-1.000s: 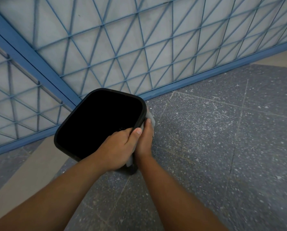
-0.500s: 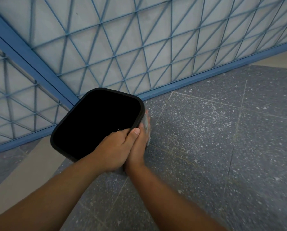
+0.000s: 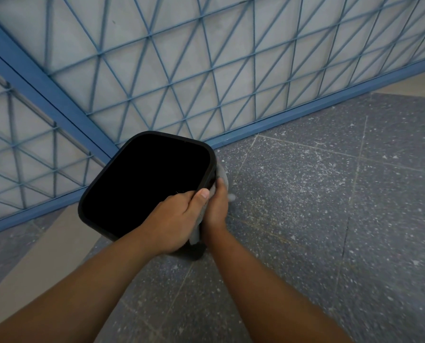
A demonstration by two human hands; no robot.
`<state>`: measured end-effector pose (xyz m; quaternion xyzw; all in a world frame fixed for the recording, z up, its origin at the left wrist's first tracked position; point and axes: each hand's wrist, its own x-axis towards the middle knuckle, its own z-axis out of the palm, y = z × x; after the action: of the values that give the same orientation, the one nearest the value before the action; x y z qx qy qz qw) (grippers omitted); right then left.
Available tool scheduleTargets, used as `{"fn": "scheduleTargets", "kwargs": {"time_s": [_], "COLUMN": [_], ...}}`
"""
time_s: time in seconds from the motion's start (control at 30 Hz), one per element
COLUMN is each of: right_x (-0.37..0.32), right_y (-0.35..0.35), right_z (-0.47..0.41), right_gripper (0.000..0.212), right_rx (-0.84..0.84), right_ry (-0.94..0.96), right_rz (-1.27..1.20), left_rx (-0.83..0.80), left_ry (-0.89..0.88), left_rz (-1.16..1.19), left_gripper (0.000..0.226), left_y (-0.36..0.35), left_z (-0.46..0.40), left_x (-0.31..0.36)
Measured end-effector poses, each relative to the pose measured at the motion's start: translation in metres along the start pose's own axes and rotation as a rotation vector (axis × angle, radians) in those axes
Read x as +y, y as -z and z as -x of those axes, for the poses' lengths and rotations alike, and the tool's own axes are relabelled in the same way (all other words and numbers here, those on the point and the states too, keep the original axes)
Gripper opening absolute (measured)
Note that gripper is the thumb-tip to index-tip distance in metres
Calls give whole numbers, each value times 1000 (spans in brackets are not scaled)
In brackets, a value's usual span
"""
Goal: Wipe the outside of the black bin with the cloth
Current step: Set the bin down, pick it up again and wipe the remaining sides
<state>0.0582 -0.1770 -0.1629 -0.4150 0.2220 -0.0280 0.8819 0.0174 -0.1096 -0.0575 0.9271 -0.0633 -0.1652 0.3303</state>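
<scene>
A black bin [image 3: 100,179] with a rounded square rim stands on the speckled grey floor, its dark inside facing the camera. My left hand [image 3: 174,219] grips the bin's near right rim, fingers curled inside. My right hand [image 3: 216,206] presses a grey cloth [image 3: 223,175] flat against the bin's outer right wall. Part of the cloth [image 3: 196,233] shows between the two hands, and a small corner sticks out to the right. The bin's lower wall is hidden behind my hands.
A blue metal grille [image 3: 206,78] over a pale wall runs behind the bin, with a thick blue post [image 3: 45,95] at left. A beige floor strip [image 3: 45,248] lies to the bin's left. Grey speckled floor [image 3: 330,206] spreads to the right.
My right hand and the cloth slid up the bin's right wall half a second ago and have come back down a little. My left hand keeps its hold on the rim.
</scene>
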Motion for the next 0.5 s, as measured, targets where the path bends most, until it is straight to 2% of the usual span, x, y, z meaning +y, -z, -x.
{"fn": "scheduleTargets", "kwargs": {"time_s": [0.07,0.2,0.23,0.33,0.37,0.5], "right_x": [7,13,10,3,4,23], "right_y": [-6,-10,-7,4,4,-7], "right_z": [14,31,24,8,12,55], "right_gripper": [57,81,81,57,55,79], "right_rx": [12,13,2,23,24,-26], "right_ry": [28,87,99,47,30,103], "right_rz": [72,268,277,147,141,295], "left_rx": [7,27,21,-3,-2,37], "left_ry": [13,32,27,14,12,-7], "left_rz": [-6,-43,-42,-7,-7,-53], "left_gripper": [45,45,45,45,43,40], "left_y": [0,-1,0,1,1,-1], "left_z": [1,-1,0,1,1,0], "left_x": [1,1,1,1,0,-1]}}
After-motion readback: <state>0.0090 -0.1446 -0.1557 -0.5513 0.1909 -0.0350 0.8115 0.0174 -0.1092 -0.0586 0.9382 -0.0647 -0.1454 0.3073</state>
